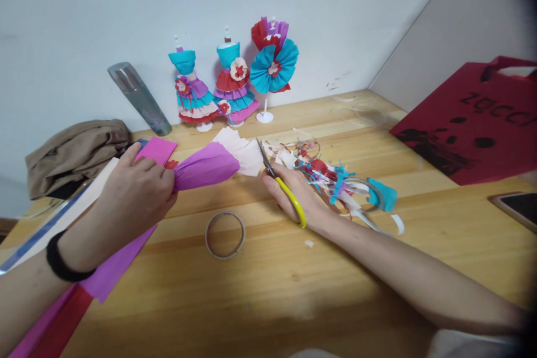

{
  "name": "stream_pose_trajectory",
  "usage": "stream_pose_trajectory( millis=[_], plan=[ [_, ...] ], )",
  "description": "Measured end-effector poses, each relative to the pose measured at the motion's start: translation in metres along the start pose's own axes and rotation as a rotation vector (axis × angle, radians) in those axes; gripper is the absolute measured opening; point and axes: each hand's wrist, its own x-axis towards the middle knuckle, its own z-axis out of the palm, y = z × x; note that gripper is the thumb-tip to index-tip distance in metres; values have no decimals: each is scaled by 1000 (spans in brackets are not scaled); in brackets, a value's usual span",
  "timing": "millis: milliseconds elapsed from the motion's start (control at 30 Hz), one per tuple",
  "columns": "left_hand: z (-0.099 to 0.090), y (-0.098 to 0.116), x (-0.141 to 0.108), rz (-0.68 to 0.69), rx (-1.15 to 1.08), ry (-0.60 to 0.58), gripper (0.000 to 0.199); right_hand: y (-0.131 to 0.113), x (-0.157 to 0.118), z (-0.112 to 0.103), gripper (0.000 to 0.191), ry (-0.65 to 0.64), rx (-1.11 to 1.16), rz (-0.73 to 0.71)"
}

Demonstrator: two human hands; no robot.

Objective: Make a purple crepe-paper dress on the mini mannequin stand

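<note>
black wristband [53,255] nearest, behind left hand [140,185], which clenches purple paper [210,166]; looks light, soft, tearable, best gripped at the gather. right hand [308,193] grasps scissors [295,201].

Here we are at a small craft spot, more a home-style corner than a factory floor, though whose room it is can't be told. Light wooden boards make up the tabletop [277,285], pushed right up against a plain pale wall [126,5]. Along that wall stand three little dress stands [193,86] in ruffled blue, red and purple paper, and there's a heap of paper scraps [331,182] spread over the wood! Everyday things share the space: a bunched brown cloth [79,151], a bottle [140,98] leaning on the wall, a red bag [474,117] over on the right.
</note>
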Motion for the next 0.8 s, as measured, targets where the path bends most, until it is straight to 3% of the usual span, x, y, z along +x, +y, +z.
stream_pose_trajectory(
  millis=[533, 800],
  plan=[
    [-1, -1, -1, 7, -13, 16, 25, 3, 0, 2, 32, 60, 31, -11],
    [8, -4, -1, -83, -155, -87, 24, 5, -2, 1, 31, 1, 153, -19]
  ],
)
